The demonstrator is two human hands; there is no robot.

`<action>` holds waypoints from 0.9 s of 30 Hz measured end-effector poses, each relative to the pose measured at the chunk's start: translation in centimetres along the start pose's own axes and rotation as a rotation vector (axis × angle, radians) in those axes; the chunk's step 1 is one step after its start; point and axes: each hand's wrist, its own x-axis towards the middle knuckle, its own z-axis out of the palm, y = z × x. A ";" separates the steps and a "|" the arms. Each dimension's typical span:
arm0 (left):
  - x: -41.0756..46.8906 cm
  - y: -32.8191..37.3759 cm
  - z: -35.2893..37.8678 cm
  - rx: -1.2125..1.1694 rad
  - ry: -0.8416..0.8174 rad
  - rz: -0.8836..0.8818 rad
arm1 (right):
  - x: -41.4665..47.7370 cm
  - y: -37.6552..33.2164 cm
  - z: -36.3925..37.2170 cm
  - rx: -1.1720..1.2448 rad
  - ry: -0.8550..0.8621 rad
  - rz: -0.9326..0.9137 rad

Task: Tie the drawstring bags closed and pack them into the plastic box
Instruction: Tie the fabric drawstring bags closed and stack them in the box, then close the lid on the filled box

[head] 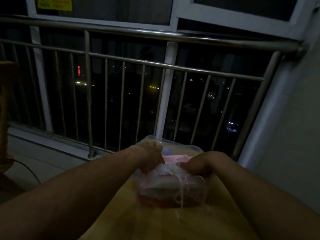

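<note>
A sheer drawstring bag [166, 189] with dark and reddish contents lies on the yellow table [131, 220]. Its pale cords [181, 193] hang down over its front. My left hand [150, 156] grips the gathered white top of the bag from the left. My right hand [195, 164] pinches the same gathered top from the right. Just behind the hands lies a pink bag [174, 158]. Behind that sits a clear plastic box [195, 148] at the table's far edge; the dim light hides its contents.
A steel railing [155, 66] and dark windows stand right behind the table. A pale wall [290, 135] closes the right side. On the left are bare floor, a dark cable [32, 172] and a wooden object [5, 118] at the frame's edge.
</note>
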 end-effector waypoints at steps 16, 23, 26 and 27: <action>-1.5 0.8 -1.7 -0.248 0.114 -0.085 | -7.6 0.4 2.3 -0.173 0.673 -0.034; -8.2 2.6 0.1 -0.300 0.674 -0.077 | -11.5 4.7 5.5 0.185 1.044 -0.171; -11.4 5.8 1.1 -0.371 0.799 -0.116 | -12.3 5.7 8.4 0.225 0.883 -0.109; -11.9 7.0 1.6 -0.393 0.727 -0.127 | -12.3 5.9 9.3 0.274 0.767 -0.095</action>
